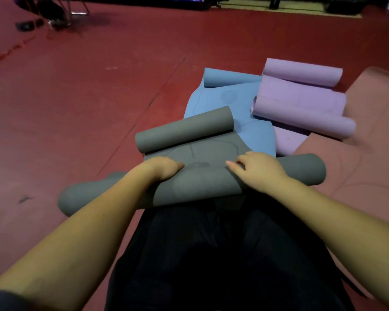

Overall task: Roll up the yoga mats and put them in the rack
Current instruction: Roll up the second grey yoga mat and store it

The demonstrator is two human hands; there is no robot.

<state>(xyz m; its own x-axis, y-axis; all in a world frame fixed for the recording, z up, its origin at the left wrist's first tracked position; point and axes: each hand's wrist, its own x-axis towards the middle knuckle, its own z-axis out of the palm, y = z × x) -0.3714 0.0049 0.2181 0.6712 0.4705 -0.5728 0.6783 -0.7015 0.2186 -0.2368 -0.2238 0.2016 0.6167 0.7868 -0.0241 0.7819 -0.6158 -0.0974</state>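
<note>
A grey yoga mat [200, 185] lies on the red floor right in front of me, its near end wound into a thick roll and its far end curled up on its own. My left hand [164, 168] rests on top of the near roll with its fingers curled over the front. My right hand [256, 169] grips the same roll to the right, fingers bent over its front edge. Behind it lie a blue mat [213, 102] and a lilac mat [301, 104], both curled at their ends. A pink mat [373, 135] lies flat on the right.
The red floor [76, 108] stretches wide on the left. Chair legs and dark clutter [54, 16] stand at the far left, and a blue-edged platform [144, 0] runs along the back. My dark trousers [211, 254] fill the bottom. No rack is in view.
</note>
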